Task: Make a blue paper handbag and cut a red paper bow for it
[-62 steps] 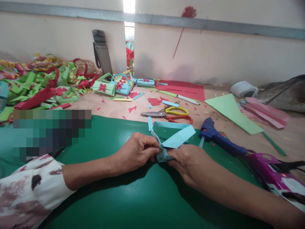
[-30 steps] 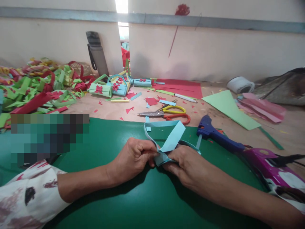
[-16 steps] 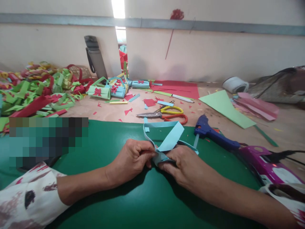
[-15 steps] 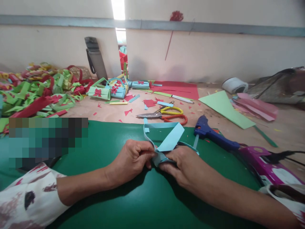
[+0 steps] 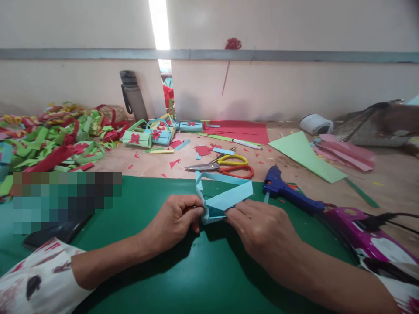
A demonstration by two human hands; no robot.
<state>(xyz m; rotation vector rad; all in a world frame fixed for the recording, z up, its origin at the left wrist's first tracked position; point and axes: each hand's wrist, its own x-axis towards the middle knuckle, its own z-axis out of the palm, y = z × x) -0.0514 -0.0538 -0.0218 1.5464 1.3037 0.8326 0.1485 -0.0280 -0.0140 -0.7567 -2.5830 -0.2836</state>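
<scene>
A light-blue folded paper piece with a strip handle is held over the green mat. My left hand pinches its left end between thumb and bent fingers. On the right, my right hand grips the lower right side; its thumb and most fingertips are hidden behind the back of the hand and the paper. Just beyond the paper lie scissors with one yellow and one orange handle. A blue glue gun rests to the right of my right hand.
A heap of coloured paper pieces fills the left back. Small finished paper bags with red bows stand near a grey bottle. Red paper, green paper and a magenta device with cables lie to the right.
The view has tilted up slightly. The blue paper has opened into a box-like shape, its wide strip now lying flatter, and my right hand has shifted its grip along the right side.
</scene>
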